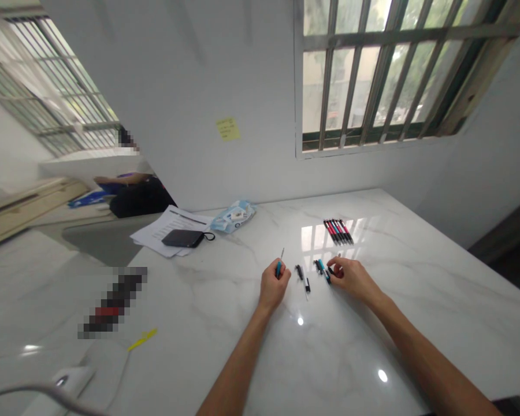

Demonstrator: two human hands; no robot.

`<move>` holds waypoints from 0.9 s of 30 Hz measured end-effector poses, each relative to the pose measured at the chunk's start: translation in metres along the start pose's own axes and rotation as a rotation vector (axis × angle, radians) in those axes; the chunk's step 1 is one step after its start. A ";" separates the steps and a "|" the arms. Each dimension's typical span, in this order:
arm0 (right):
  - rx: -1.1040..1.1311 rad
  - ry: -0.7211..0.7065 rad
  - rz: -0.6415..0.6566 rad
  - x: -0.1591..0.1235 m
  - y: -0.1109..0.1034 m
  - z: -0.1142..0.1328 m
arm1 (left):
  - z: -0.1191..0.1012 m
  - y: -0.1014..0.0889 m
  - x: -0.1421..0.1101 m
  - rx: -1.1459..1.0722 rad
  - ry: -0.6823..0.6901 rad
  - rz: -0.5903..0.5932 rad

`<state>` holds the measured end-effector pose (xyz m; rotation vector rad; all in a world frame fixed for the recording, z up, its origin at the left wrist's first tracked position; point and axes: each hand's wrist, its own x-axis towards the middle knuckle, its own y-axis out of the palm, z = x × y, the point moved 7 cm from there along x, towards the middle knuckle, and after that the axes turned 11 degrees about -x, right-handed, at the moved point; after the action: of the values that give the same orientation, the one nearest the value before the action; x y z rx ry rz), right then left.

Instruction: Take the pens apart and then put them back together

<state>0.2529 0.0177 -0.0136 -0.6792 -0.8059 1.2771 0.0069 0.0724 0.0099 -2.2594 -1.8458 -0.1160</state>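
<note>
A teal pen barrel (278,269) with a thin refill poking out of its top sits in the closed fingers of my left hand (274,286). Over the table to the right, my right hand (349,274) pinches a small dark pen part (330,270), mostly hidden by the fingers. Just beside those fingertips lie a teal pen barrel (323,267) and short black pen parts (318,267). Between the two hands rest another black pen part (300,272) and a black pen grip (307,284) with a thin refill.
Several red, teal and black pens (338,231) lie in a row farther back. At the left are printed sheets (149,237), a black phone-like case (182,238) and a blue-white packet (234,216). A yellow strip (143,339) lies front left. Another person (138,193) sits beyond the partition.
</note>
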 end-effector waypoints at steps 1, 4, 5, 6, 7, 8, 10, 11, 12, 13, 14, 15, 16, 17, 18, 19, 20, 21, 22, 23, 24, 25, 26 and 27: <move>0.010 0.007 -0.029 0.001 -0.005 -0.003 | -0.001 -0.001 0.001 -0.001 0.006 -0.005; 0.025 0.106 -0.194 0.003 -0.028 -0.024 | 0.000 -0.003 0.003 -0.046 0.004 -0.012; 0.015 0.158 -0.246 0.004 -0.035 -0.035 | 0.002 -0.002 0.004 -0.093 -0.012 -0.004; 0.001 0.207 -0.280 0.004 -0.041 -0.044 | 0.004 0.000 0.004 -0.156 -0.033 0.010; -0.014 0.247 -0.294 0.004 -0.044 -0.053 | 0.006 0.002 0.005 -0.226 -0.056 0.023; -0.028 0.271 -0.291 0.005 -0.045 -0.060 | 0.008 0.005 0.005 -0.293 -0.075 0.036; -0.056 0.285 -0.261 0.007 -0.043 -0.068 | 0.009 0.010 0.005 -0.383 -0.095 0.053; -0.068 0.282 -0.246 0.008 -0.041 -0.069 | 0.009 0.012 0.005 -0.401 -0.098 0.060; -0.079 0.277 -0.234 0.009 -0.039 -0.069 | 0.009 0.014 0.004 -0.406 -0.100 0.067; -0.085 0.270 -0.226 0.010 -0.037 -0.068 | 0.008 0.015 0.003 -0.404 -0.104 0.074; -0.086 0.265 -0.220 0.011 -0.035 -0.066 | 0.008 0.016 0.002 -0.397 -0.110 0.080; -0.083 0.259 -0.217 0.012 -0.033 -0.064 | 0.007 0.017 0.001 -0.389 -0.113 0.085; -0.081 0.253 -0.215 0.013 -0.032 -0.062 | 0.006 0.018 0.000 -0.380 -0.114 0.091; -0.079 0.246 -0.215 0.014 -0.030 -0.060 | 0.005 0.019 -0.001 -0.371 -0.112 0.095; -0.077 0.238 -0.216 0.014 -0.029 -0.060 | 0.005 0.019 -0.002 -0.363 -0.111 0.098; -0.074 0.231 -0.218 0.015 -0.028 -0.059 | 0.004 0.020 -0.003 -0.354 -0.109 0.104; -0.068 0.222 -0.221 0.015 -0.028 -0.059 | 0.003 0.020 -0.003 -0.348 -0.108 0.110; -0.058 0.215 -0.228 0.015 -0.029 -0.059 | 0.003 0.021 -0.004 -0.347 -0.108 0.116; -0.047 0.211 -0.239 0.014 -0.031 -0.058 | 0.003 0.022 -0.004 -0.349 -0.109 0.123; -0.035 0.210 -0.256 0.013 -0.034 -0.056 | 0.003 0.024 -0.005 -0.356 -0.111 0.129; -0.020 0.206 -0.278 0.012 -0.038 -0.052 | 0.003 0.025 -0.005 -0.368 -0.113 0.134; 0.001 0.195 -0.300 0.010 -0.042 -0.045 | 0.002 0.027 -0.005 -0.386 -0.116 0.139; 0.034 0.171 -0.315 0.007 -0.046 -0.033 | 0.002 0.028 -0.005 -0.408 -0.120 0.149; 0.080 0.134 -0.319 0.005 -0.048 -0.019 | 0.001 0.031 -0.006 -0.432 -0.123 0.162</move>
<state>0.2954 0.0144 0.0159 -0.5413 -0.7165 0.9591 0.0355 0.0614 0.0040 -2.7514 -1.8267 -0.3908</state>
